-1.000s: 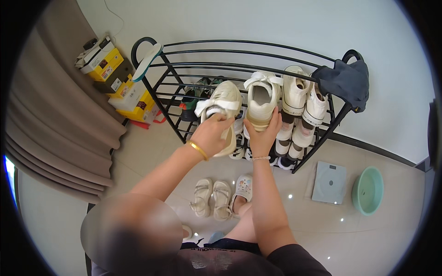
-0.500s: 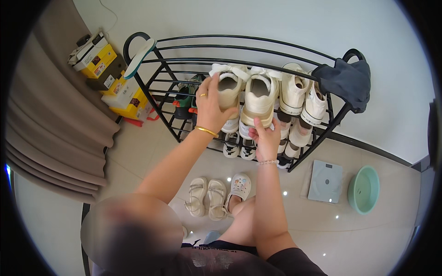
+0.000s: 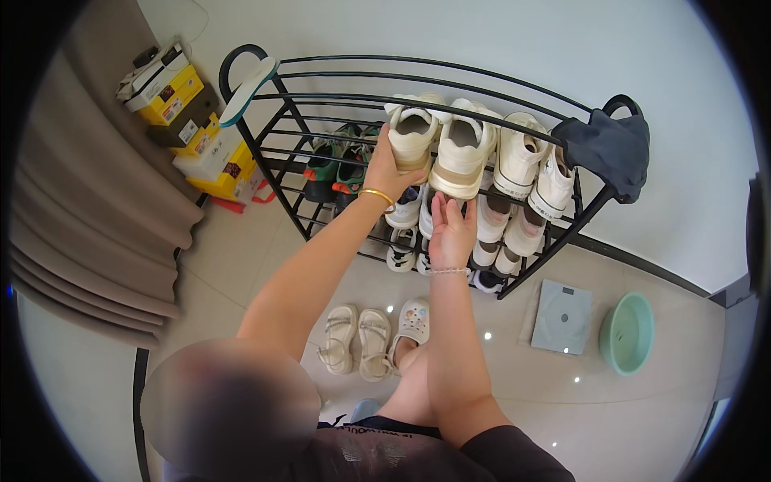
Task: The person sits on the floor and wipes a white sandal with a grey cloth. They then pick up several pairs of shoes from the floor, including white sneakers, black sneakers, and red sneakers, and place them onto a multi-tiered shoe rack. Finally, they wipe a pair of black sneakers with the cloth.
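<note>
A pair of cream sneakers sits side by side on an upper tier of the black shoe rack [image 3: 277, 145], heels toward me. My left hand [image 3: 387, 167], with a gold bangle at the wrist, is closed round the left sneaker [image 3: 411, 143], its thumb at the heel. Just under the heel of the right sneaker [image 3: 459, 161] is my right hand [image 3: 452, 233], palm up, fingers stretched upward, tips at the sole. Beside this pair, to the right, stand white canvas high-tops [image 3: 518, 157]. Dark green sneakers with orange patches [image 3: 323, 165] are to the left.
More shoes fill the lower tiers. A teal-edged insole [image 3: 249, 92] rests on the rack's left end, a dark cloth [image 3: 606, 153] over its right. Shoe boxes [image 3: 173, 92] are stacked by the curtain [image 3: 104, 201]. Sandals [image 3: 340, 337], a scale [image 3: 562, 316] and a green basin [image 3: 628, 333] are on the floor.
The cream sneakers have moved farther back on the rack. My right thumb has come off the right sneaker's heel, and that hand is now lower. The left hand stays on the left sneaker.
</note>
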A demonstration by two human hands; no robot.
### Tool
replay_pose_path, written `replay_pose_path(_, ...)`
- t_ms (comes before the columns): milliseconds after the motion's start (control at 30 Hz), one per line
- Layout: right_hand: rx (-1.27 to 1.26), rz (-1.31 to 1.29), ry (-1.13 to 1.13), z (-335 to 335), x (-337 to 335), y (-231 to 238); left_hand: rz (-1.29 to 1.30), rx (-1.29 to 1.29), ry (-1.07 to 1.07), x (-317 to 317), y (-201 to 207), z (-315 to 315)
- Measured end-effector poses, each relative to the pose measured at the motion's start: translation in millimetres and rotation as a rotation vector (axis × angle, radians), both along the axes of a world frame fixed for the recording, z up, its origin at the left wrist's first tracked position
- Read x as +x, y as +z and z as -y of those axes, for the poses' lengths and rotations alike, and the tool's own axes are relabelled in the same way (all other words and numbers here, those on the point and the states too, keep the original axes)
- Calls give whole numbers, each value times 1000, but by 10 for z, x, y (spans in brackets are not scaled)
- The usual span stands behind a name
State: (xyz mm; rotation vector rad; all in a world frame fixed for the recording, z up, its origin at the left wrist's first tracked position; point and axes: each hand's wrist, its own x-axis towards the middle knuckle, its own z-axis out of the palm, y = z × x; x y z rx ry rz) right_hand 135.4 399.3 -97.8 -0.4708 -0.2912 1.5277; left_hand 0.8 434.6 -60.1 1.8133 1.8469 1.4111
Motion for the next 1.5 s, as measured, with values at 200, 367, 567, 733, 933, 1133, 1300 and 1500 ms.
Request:
replay_pose_path(200, 10, 6, -11, 29, -96, -21, 80, -25, -74, -41, -46, 29)
replay_pose_path(367, -196, 91, 11, 119, -296, -34, 13, 3, -93, -191, -33, 424)
replay_pose_path(567, -238, 352, 291, 469, -874, -37, 136, -55, 76, -816, -251, 1968)
replay_pose_path(733, 87, 587, 929, 1363, -1766, 3, 129, -84, 421, -1171, -253, 3226)
replay_pose_path(933, 1093, 923, 1472, 2570, -2474, -513, 118, 11, 759, -1058, 8, 4635)
replay_pose_path(1133, 1393, 1046, 1687, 3059, -2737, -966, 167, 11, 1321, -365, -336, 6397)
replay_pose_path(1300, 1231, 1029, 1842, 3610, -2466, -1114, 266, -204, 1728, 792, -999, 7614)
replay_pose_path(1500, 1067, 905, 1804, 3713, -1888, -1202, 588, -389, 2081, 2262, -1970, 8350)
